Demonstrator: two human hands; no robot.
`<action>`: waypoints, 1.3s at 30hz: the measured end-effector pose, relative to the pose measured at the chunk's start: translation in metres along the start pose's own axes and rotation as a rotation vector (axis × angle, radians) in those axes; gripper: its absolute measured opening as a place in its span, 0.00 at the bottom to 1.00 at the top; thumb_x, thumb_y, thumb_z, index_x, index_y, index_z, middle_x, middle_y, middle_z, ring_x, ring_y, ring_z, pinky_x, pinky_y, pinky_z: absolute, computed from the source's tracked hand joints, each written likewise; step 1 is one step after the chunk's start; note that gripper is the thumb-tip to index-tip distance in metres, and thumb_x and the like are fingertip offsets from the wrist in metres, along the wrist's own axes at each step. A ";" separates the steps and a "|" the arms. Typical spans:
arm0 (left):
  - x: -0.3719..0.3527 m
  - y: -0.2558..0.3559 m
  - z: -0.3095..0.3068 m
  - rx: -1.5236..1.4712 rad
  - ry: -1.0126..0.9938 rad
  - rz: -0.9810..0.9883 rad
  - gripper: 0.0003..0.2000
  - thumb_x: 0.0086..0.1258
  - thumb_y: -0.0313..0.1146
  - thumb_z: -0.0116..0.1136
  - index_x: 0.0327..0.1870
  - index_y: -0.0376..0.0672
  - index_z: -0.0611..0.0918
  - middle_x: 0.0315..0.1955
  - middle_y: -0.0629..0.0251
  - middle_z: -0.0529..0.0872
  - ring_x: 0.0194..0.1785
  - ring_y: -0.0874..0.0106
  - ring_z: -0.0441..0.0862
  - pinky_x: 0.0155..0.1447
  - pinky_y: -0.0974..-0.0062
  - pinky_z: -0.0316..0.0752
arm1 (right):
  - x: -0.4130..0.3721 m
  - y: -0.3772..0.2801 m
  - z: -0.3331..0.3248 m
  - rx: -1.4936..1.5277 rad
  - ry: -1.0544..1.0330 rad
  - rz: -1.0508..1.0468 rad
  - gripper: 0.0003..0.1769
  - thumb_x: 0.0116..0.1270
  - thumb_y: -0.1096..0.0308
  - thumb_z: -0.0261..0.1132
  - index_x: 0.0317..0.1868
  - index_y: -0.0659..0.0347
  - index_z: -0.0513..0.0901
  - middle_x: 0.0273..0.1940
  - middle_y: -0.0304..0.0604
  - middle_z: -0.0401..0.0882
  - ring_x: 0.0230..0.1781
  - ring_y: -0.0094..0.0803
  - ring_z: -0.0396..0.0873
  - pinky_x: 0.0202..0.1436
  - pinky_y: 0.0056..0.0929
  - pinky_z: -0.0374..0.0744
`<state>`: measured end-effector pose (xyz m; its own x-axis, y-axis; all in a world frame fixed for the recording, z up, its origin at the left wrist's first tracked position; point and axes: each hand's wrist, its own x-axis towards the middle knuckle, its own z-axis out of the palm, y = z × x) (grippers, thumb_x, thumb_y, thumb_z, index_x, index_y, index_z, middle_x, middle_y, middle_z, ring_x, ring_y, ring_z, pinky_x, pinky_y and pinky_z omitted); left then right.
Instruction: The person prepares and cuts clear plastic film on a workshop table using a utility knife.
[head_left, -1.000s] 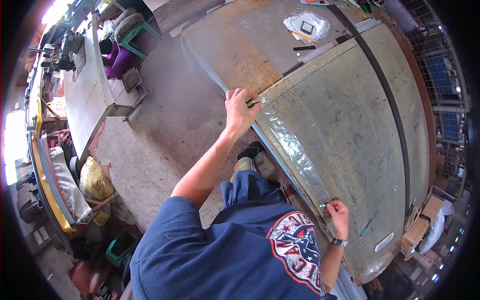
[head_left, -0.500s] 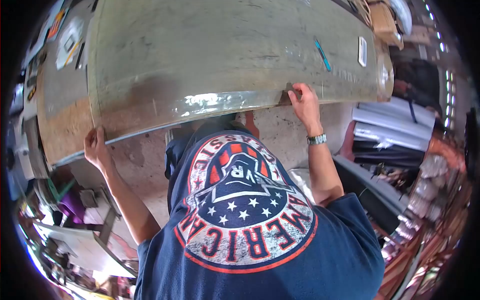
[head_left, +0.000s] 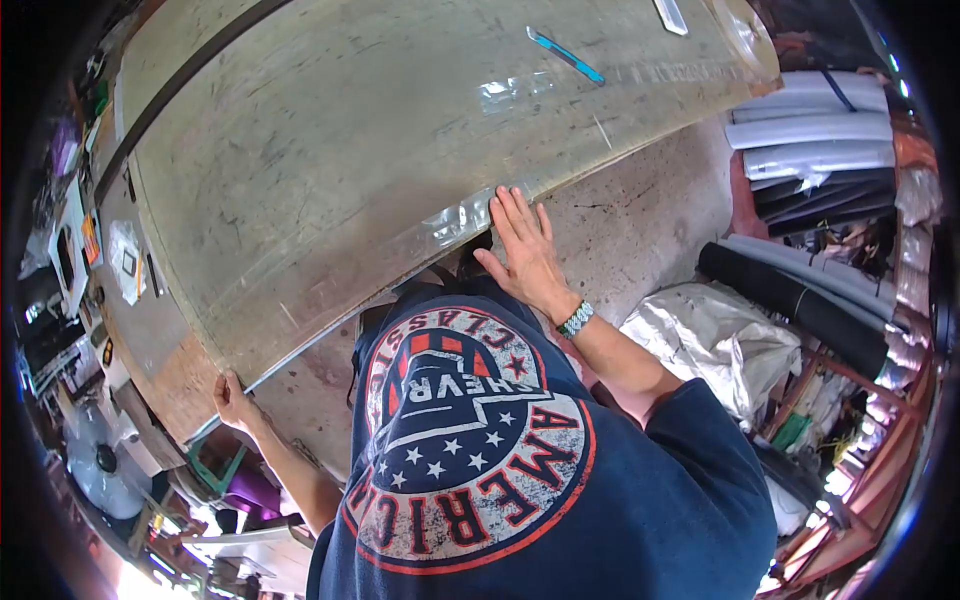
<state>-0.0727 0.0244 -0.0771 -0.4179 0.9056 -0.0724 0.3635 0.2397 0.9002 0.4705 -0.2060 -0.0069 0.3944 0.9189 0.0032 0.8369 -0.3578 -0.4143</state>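
A large transparent sheet (head_left: 330, 180) covers the worktable, with a clear shiny strip (head_left: 450, 222) along its near edge. My left hand (head_left: 234, 402) pinches the sheet's near left corner. Flat at the table's front edge, my right hand (head_left: 528, 255) has its fingers stretched out over the end of the shiny strip. Farther back on the sheet lies a blue cutter knife (head_left: 567, 56), and beyond it a white rectangular object (head_left: 671, 14).
Rolls of grey and white material (head_left: 820, 130) are stacked at the right, above a black roll (head_left: 790, 300). A crumpled silvery sheet (head_left: 712, 345) lies below them. A small plastic bag (head_left: 127, 262) rests on the left part of the table.
The view has turned and shifted. My right hand has moved left along the front edge and its fingers have straightened. My left hand still pinches the corner.
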 end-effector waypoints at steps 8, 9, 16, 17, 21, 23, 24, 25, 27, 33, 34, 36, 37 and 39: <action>0.001 -0.002 -0.002 0.005 -0.009 0.012 0.13 0.72 0.34 0.76 0.50 0.37 0.87 0.40 0.65 0.89 0.43 0.76 0.83 0.51 0.79 0.77 | 0.004 0.005 0.001 0.021 -0.026 -0.041 0.47 0.71 0.50 0.71 0.80 0.68 0.64 0.84 0.55 0.58 0.87 0.51 0.53 0.84 0.63 0.55; 0.001 -0.003 -0.002 0.006 -0.006 0.008 0.13 0.73 0.33 0.75 0.51 0.37 0.86 0.41 0.65 0.89 0.43 0.76 0.83 0.50 0.78 0.78 | 0.003 0.004 0.002 0.035 -0.017 -0.061 0.47 0.71 0.49 0.71 0.81 0.68 0.64 0.84 0.55 0.58 0.87 0.50 0.54 0.84 0.63 0.56; 0.002 -0.002 -0.001 -0.037 -0.025 0.001 0.12 0.74 0.31 0.74 0.52 0.35 0.87 0.45 0.62 0.90 0.45 0.75 0.84 0.53 0.76 0.79 | 0.004 0.003 0.009 0.039 -0.028 -0.087 0.48 0.72 0.47 0.70 0.81 0.66 0.63 0.84 0.53 0.58 0.87 0.49 0.54 0.84 0.63 0.56; 0.000 0.001 -0.001 -0.038 -0.027 -0.004 0.12 0.74 0.31 0.74 0.52 0.35 0.87 0.46 0.62 0.90 0.46 0.74 0.84 0.54 0.76 0.79 | 0.005 0.002 0.008 0.044 -0.028 -0.092 0.47 0.72 0.47 0.70 0.81 0.66 0.63 0.84 0.53 0.58 0.87 0.49 0.54 0.84 0.63 0.56; -0.001 0.000 0.001 -0.093 -0.033 0.024 0.13 0.72 0.33 0.76 0.51 0.37 0.86 0.42 0.65 0.89 0.42 0.76 0.83 0.49 0.78 0.77 | 0.005 0.005 0.008 0.045 -0.024 -0.108 0.47 0.73 0.46 0.69 0.81 0.65 0.63 0.84 0.53 0.57 0.87 0.49 0.53 0.84 0.64 0.55; 0.001 -0.003 -0.002 -0.067 -0.042 0.040 0.14 0.72 0.34 0.76 0.52 0.37 0.86 0.41 0.66 0.89 0.42 0.77 0.82 0.49 0.79 0.77 | 0.002 0.007 0.009 0.036 -0.020 -0.096 0.47 0.72 0.46 0.69 0.81 0.65 0.63 0.84 0.53 0.57 0.87 0.49 0.54 0.84 0.64 0.55; 0.001 -0.003 -0.002 -0.055 -0.046 0.048 0.14 0.72 0.34 0.76 0.52 0.37 0.86 0.41 0.66 0.89 0.42 0.77 0.82 0.50 0.79 0.77 | 0.001 0.009 0.009 0.030 -0.018 -0.091 0.47 0.72 0.46 0.69 0.81 0.65 0.63 0.84 0.53 0.57 0.87 0.49 0.54 0.84 0.64 0.55; 0.001 -0.002 -0.002 -0.041 -0.036 0.053 0.14 0.72 0.34 0.76 0.51 0.38 0.86 0.41 0.66 0.89 0.42 0.77 0.82 0.49 0.79 0.76 | 0.001 0.010 0.009 0.028 -0.017 -0.094 0.47 0.72 0.45 0.69 0.81 0.65 0.63 0.84 0.53 0.57 0.86 0.49 0.54 0.84 0.65 0.55; 0.000 -0.004 -0.002 -0.011 -0.019 0.061 0.14 0.71 0.35 0.77 0.51 0.38 0.87 0.40 0.67 0.88 0.42 0.77 0.81 0.49 0.79 0.76 | 0.000 0.012 0.008 0.021 -0.018 -0.096 0.48 0.72 0.45 0.69 0.81 0.65 0.63 0.84 0.53 0.57 0.86 0.49 0.55 0.84 0.65 0.56; -0.001 -0.004 0.001 -0.001 0.015 0.024 0.14 0.72 0.35 0.76 0.51 0.36 0.88 0.43 0.66 0.90 0.45 0.73 0.83 0.54 0.74 0.79 | 0.001 0.012 0.006 0.062 0.009 -0.097 0.46 0.71 0.47 0.71 0.80 0.66 0.65 0.83 0.55 0.60 0.86 0.51 0.56 0.84 0.64 0.56; -0.006 0.009 0.005 0.256 0.070 0.052 0.12 0.72 0.33 0.75 0.50 0.36 0.90 0.43 0.65 0.91 0.46 0.72 0.84 0.55 0.73 0.80 | -0.002 0.014 0.004 0.006 -0.005 -0.089 0.47 0.71 0.47 0.71 0.80 0.66 0.65 0.83 0.55 0.61 0.86 0.51 0.57 0.84 0.63 0.55; -0.006 0.007 0.004 0.311 0.094 0.058 0.11 0.71 0.32 0.75 0.50 0.37 0.91 0.39 0.67 0.91 0.43 0.74 0.84 0.52 0.74 0.80 | 0.003 0.016 0.010 -0.043 -0.018 -0.132 0.48 0.70 0.47 0.71 0.80 0.67 0.65 0.83 0.55 0.61 0.85 0.50 0.57 0.85 0.62 0.55; -0.007 0.013 0.006 0.460 0.147 0.075 0.13 0.69 0.32 0.76 0.50 0.37 0.91 0.39 0.67 0.91 0.44 0.75 0.84 0.52 0.74 0.80 | 0.005 0.012 0.011 -0.045 -0.018 -0.129 0.47 0.70 0.48 0.71 0.80 0.67 0.65 0.83 0.56 0.60 0.86 0.51 0.57 0.85 0.61 0.55; -0.011 0.010 0.005 0.231 0.124 0.122 0.13 0.69 0.33 0.75 0.50 0.37 0.91 0.40 0.64 0.92 0.43 0.73 0.85 0.54 0.73 0.81 | 0.005 0.008 0.010 -0.046 -0.028 -0.116 0.47 0.72 0.48 0.71 0.81 0.66 0.64 0.84 0.57 0.59 0.86 0.51 0.55 0.85 0.61 0.54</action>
<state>-0.0606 0.0181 -0.0698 -0.4526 0.8865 0.0960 0.5916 0.2180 0.7762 0.4755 -0.2027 -0.0199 0.2835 0.9587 0.0230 0.8931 -0.2552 -0.3705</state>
